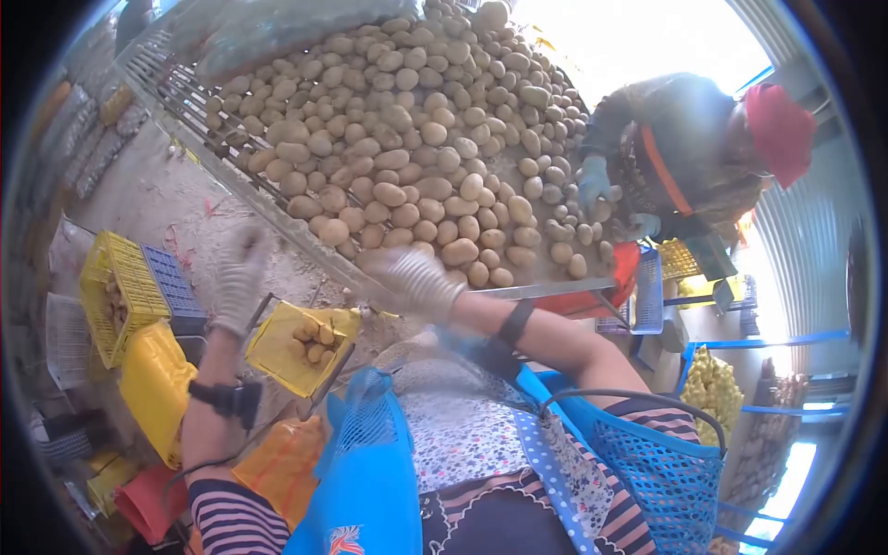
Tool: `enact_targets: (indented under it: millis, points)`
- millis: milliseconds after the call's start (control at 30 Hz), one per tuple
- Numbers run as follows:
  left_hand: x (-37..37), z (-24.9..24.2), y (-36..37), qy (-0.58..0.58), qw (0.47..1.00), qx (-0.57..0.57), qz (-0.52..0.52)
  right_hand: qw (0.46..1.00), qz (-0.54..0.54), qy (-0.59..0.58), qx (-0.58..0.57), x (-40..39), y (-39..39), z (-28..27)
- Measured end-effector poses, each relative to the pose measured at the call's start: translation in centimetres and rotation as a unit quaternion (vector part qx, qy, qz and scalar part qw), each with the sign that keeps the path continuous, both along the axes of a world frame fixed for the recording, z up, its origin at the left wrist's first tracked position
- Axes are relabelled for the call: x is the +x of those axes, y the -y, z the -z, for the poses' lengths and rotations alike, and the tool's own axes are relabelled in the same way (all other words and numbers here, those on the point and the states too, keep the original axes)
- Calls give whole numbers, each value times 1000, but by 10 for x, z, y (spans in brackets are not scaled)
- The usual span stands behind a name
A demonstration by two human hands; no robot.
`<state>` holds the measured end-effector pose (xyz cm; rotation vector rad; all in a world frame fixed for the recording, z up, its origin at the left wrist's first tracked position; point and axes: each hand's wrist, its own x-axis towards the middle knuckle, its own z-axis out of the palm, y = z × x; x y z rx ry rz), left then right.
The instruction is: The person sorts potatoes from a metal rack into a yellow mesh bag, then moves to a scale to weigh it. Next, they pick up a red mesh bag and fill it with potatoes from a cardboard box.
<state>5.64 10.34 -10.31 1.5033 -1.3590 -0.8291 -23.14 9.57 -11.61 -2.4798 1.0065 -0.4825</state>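
My left hand [242,282], in a pale knitted glove, is raised to the left of the table above the floor. Its fingers are smeared by motion, and a brownish blur shows at their tips. My right hand [418,279], gloved the same way, is at the near edge of the sorting table, beside the potatoes [407,194]. Blur hides its fingertips, so I cannot see whether it holds a potato. Below and between my hands stands a yellow crate [314,322] with several potatoes in it.
A co-worker [684,148] in a red head covering reaches over the table's right end with gloved hands. Yellow crates [125,287] and a blue crate [174,280] stand at left. A metal edge [305,242] borders the slatted table. Filled sacks [708,388] are at right.
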Motion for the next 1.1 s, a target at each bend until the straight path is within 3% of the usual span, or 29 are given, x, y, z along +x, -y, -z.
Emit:
enact_targets:
  millis: [33,100,167,233,267,333,400,467,500,567,600,633,667,700,733,833,933,967,1000,1100]
  points:
    - [-16,12,-13,-23,998,14,51,989,15,-148,-4,5,3,-17]
    - [-94,21,27,21,994,-55,95,977,148,-142,-57,-54,53,11]
    - [-160,20,71,173,964,-140,147,980,148,-116,-72,-94,76,33]
    - [-211,45,117,306,927,-98,192,967,80,-175,-169,-126,98,72]
    - [-227,55,126,308,926,-89,198,975,98,-130,-155,-134,93,75]
    - [-254,75,146,510,835,21,206,978,111,-136,-113,-168,94,54]
    - [-263,80,153,514,830,57,210,979,122,-145,-70,-204,99,59]
    - [-265,90,153,500,844,65,182,940,112,-310,93,-227,111,68]
    - [-259,101,150,501,843,71,181,940,107,-308,96,-222,117,75]
    - [-247,112,151,455,874,24,169,989,114,-27,-91,-207,141,78]
    - [-240,111,151,367,918,14,149,990,109,-18,-88,-193,161,74]
    - [-240,108,153,377,915,18,146,990,66,7,-126,-174,185,68]
    - [-243,104,154,25,991,101,86,986,24,32,-164,-163,203,65]
    - [-244,99,153,-330,929,164,6,986,18,46,-162,-158,213,70]
    - [-240,95,150,-320,934,159,-4,987,4,16,-158,-152,222,78]
    - [-232,68,145,-604,779,163,48,988,-29,-19,-147,-155,224,102]
    - [-227,57,138,-647,740,179,45,997,20,-6,-74,-165,204,124]
    - [-227,56,137,-666,720,184,62,927,108,271,236,-165,198,131]
    - [-228,58,136,-719,662,200,62,683,181,500,500,-169,191,129]
    - [-235,71,123,-757,625,176,80,693,204,483,495,-164,164,97]
